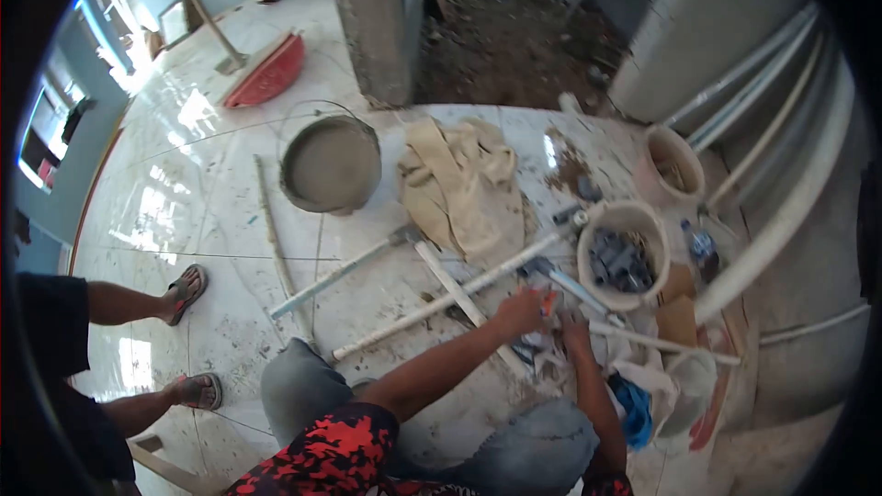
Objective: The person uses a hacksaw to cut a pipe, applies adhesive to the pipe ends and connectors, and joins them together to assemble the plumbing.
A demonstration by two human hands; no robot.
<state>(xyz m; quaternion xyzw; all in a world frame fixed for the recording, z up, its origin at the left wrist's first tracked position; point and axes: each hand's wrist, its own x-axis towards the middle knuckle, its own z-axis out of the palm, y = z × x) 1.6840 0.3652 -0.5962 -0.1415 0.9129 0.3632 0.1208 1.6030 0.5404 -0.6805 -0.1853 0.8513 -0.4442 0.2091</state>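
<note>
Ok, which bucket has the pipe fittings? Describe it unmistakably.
From the grey concrete pillar, come down past the crumpled tan cloth to the floor's right side. The white bucket there is packed with dark grey pipe fittings; the other bucket behind it shows none, and the metal bucket holds cement.

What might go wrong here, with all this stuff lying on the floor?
The loose pipes lie across the glossy tiles near another person's sandalled feet; someone might step on one and slip. The left hand and right hand work close together in clutter, so a finger might get pinched. The open grey bucket could be kicked over.
</note>
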